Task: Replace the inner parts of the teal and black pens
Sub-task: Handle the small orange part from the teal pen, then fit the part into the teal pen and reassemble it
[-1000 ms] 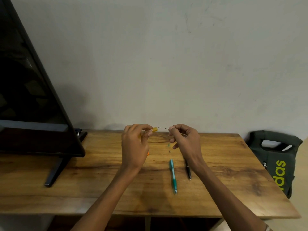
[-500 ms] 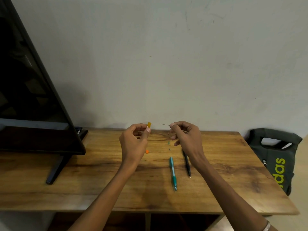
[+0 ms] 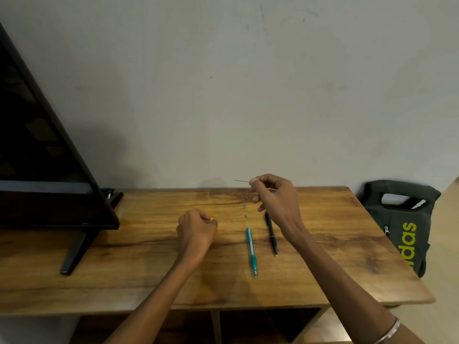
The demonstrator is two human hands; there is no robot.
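Lowered since the earlier frames, the left hand [image 3: 196, 229] is now seen close to the brown wooden tabletop [image 3: 149, 264], fingers curled shut around a small orange piece [image 3: 212, 215] of which only a sliver shows; the right hand [image 3: 273, 197] is held raised, well apart from it, thumb and forefinger pinched on a thin dark wire-like rod [image 3: 241, 181] that points left. Between the forearms, the slim teal plastic pen [image 3: 251, 252] and the slim black pen [image 3: 271, 233] lie side by side, untouched; two tiny loose parts [image 3: 245, 211] rest just beyond the teal one. Whether either pen has yet received its insert cannot be told; most of the refitting is judged still to remain
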